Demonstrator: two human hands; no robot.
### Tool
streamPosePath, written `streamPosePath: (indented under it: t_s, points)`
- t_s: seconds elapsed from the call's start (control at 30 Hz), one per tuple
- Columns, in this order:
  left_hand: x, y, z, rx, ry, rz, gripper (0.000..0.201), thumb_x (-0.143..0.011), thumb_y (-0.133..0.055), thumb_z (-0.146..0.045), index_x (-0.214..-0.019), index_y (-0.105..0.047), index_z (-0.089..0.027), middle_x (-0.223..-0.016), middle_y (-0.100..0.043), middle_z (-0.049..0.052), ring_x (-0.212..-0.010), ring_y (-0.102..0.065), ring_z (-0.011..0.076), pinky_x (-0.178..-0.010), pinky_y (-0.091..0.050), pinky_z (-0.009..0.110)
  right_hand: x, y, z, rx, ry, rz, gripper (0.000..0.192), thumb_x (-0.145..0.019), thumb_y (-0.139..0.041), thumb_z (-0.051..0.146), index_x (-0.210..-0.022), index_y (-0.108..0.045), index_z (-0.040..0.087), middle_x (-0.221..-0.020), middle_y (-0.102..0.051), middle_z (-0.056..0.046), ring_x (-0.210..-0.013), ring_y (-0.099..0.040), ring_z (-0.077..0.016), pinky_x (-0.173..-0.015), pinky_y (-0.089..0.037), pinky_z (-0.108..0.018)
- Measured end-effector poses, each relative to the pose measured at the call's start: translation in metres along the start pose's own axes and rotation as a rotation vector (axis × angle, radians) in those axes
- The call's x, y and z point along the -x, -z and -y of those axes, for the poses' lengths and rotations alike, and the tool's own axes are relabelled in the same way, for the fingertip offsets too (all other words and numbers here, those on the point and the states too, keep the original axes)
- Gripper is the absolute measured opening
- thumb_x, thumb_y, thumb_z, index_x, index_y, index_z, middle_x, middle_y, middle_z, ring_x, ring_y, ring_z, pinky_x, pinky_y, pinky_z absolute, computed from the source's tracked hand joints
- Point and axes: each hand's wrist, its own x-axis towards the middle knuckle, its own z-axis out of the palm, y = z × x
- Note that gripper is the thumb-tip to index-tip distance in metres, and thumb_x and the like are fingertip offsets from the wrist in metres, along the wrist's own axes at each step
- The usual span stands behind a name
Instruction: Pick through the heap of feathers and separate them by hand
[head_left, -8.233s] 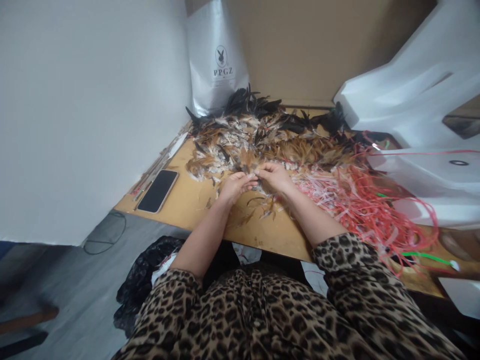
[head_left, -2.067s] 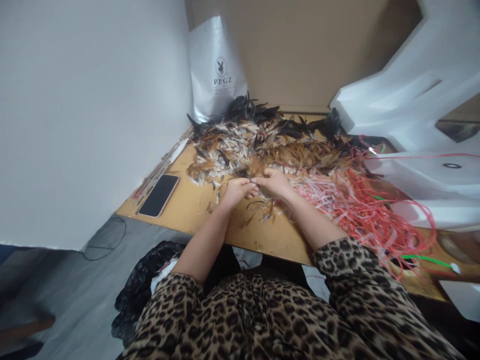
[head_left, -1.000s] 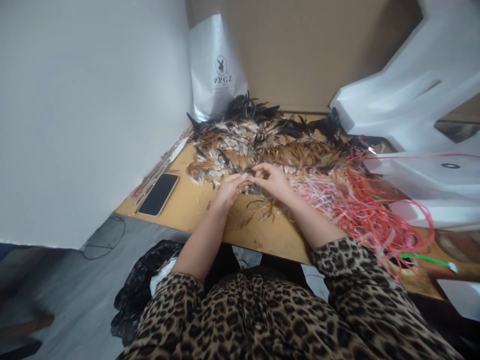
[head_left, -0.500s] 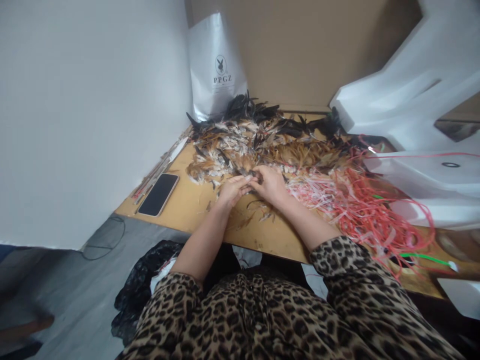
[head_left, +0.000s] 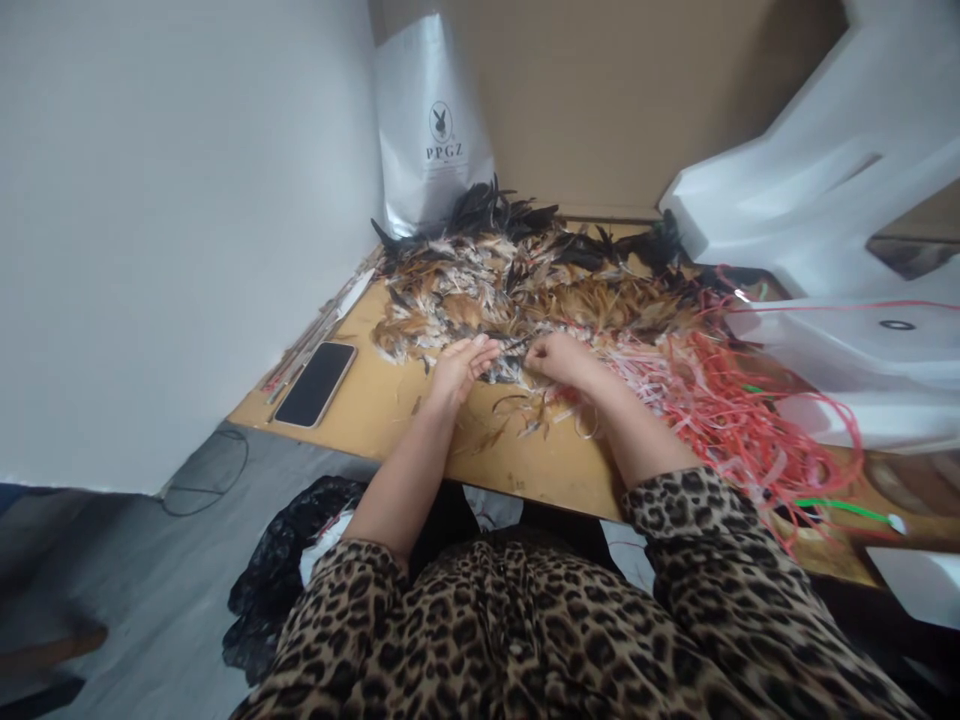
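My left hand (head_left: 463, 368) is over the front edge of the feather pile, thumb and fingers closed together on a thin dark feather (head_left: 514, 344). To the right, a short gap away, my right hand (head_left: 559, 360) has its fingers curled into a pinch; what they hold is too small to make out. Brown, white and black feathers (head_left: 600, 305) are heaped just beyond both hands. A few loose feathers (head_left: 517, 412) lie on the wooden table (head_left: 390, 420) below them. Pink and red plastic strips (head_left: 720, 410) are tangled close to my right forearm.
A phone (head_left: 315, 385) lies at the table's left side, near thin sticks (head_left: 319, 325) along the white panel. Behind the feathers stands a silver-white bag (head_left: 431, 130). White moulded pieces (head_left: 817, 200) crowd the right side. A black plastic bag (head_left: 277, 570) is on the floor.
My hands were together at the feathers; now they are apart. The right hand has moved right, the left slightly up. More loose bits show between and below them.
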Motion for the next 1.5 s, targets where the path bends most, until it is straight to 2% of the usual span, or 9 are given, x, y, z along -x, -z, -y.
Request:
streamPosePath:
  t_s: [0.13, 0.27, 0.47, 0.57, 0.73, 1.0, 1.2, 1.37, 1.5]
  points:
    - [0.0, -0.001, 0.001, -0.009, -0.011, -0.015, 0.019, -0.073, -0.066, -0.029, -0.084, -0.062, -0.013, -0.091, -0.07, 0.008, -0.077, -0.066, 0.0113, -0.061, -0.045, 0.017, 0.006, -0.003, 0.013, 0.17, -0.14, 0.001, 0.022, -0.071, -0.052, 0.033, -0.071, -0.069, 0.019, -0.072, -0.068, -0.007, -0.063, -0.057, -0.0156, -0.054, -0.033, -0.025]
    - [0.002, -0.003, 0.001, -0.024, -0.017, 0.004, 0.019, -0.071, -0.067, -0.028, -0.079, -0.063, -0.012, -0.086, -0.07, 0.007, -0.069, -0.065, 0.0087, -0.058, -0.044, 0.016, 0.005, -0.013, 0.022, 0.256, -0.176, -0.031, 0.035, -0.072, -0.052, 0.047, -0.077, -0.07, 0.019, -0.079, -0.069, -0.012, -0.07, -0.06, -0.0199, -0.056, -0.036, -0.027]
    - [0.003, -0.004, 0.002, -0.076, -0.02, 0.03, 0.021, -0.07, -0.068, -0.03, -0.078, -0.063, -0.012, -0.085, -0.07, 0.007, -0.066, -0.064, 0.0078, -0.056, -0.043, 0.016, 0.0, -0.018, 0.023, 0.269, -0.193, -0.027, 0.021, -0.067, -0.056, 0.027, -0.076, -0.071, 0.016, -0.081, -0.069, -0.014, -0.074, -0.062, -0.0229, -0.06, -0.04, -0.028]
    - [0.002, -0.003, 0.003, -0.08, -0.023, 0.041, 0.024, -0.068, -0.069, -0.032, -0.079, -0.063, -0.012, -0.087, -0.07, 0.008, -0.066, -0.064, 0.0079, -0.056, -0.043, 0.016, 0.001, -0.013, 0.009, 0.115, -0.155, -0.02, 0.015, -0.064, -0.055, 0.022, -0.068, -0.068, 0.016, -0.07, -0.068, -0.009, -0.065, -0.061, -0.0185, -0.057, -0.04, -0.025]
    - [0.0, -0.002, 0.005, -0.103, -0.019, 0.054, 0.021, -0.07, -0.068, -0.032, -0.08, -0.064, -0.013, -0.088, -0.07, 0.008, -0.067, -0.064, 0.0079, -0.055, -0.043, 0.015, 0.002, -0.003, -0.016, -0.477, -0.204, 0.077, 0.007, -0.062, -0.06, 0.023, -0.06, -0.06, 0.016, -0.045, -0.057, 0.001, -0.043, -0.051, -0.0105, -0.044, -0.037, -0.02]
    - [0.001, -0.002, 0.004, -0.102, -0.001, 0.071, 0.023, -0.069, -0.069, -0.032, -0.078, -0.064, -0.012, -0.086, -0.07, 0.008, -0.064, -0.063, 0.0074, -0.054, -0.043, 0.014, 0.003, 0.005, -0.012, -1.229, -0.244, 0.079, 0.027, -0.054, -0.075, 0.017, -0.075, -0.058, 0.015, -0.054, -0.061, 0.0, -0.049, -0.058, -0.0093, -0.045, -0.046, -0.017]
    - [0.002, -0.002, 0.004, -0.085, 0.038, 0.106, 0.023, -0.068, -0.07, -0.031, -0.079, -0.064, -0.012, -0.084, -0.07, 0.008, -0.064, -0.064, 0.0077, -0.052, -0.043, 0.013, 0.004, -0.001, -0.005, -1.35, -0.223, 0.097, 0.026, -0.051, -0.077, 0.016, -0.072, -0.062, 0.013, -0.058, -0.061, 0.001, -0.051, -0.057, -0.0066, -0.048, -0.049, -0.015]
    - [0.003, -0.003, 0.004, -0.13, 0.06, 0.137, 0.025, -0.068, -0.07, -0.031, -0.081, -0.064, -0.011, -0.086, -0.07, 0.009, -0.063, -0.064, 0.0075, -0.052, -0.043, 0.014, 0.004, -0.003, -0.003, -1.224, -0.238, 0.13, 0.023, -0.051, -0.078, 0.019, -0.064, -0.06, 0.013, -0.05, -0.06, 0.0, -0.046, -0.055, -0.0077, -0.038, -0.043, -0.014]
    - [0.004, -0.004, 0.005, -0.169, 0.052, 0.136, 0.026, -0.068, -0.07, -0.031, -0.083, -0.064, -0.01, -0.088, -0.07, 0.009, -0.064, -0.064, 0.0075, -0.053, -0.043, 0.014, 0.003, -0.002, -0.002, -1.275, -0.276, 0.046, 0.031, -0.043, -0.083, 0.023, -0.059, -0.058, 0.013, -0.054, -0.062, -0.001, -0.049, -0.058, -0.0092, -0.043, -0.047, -0.015]
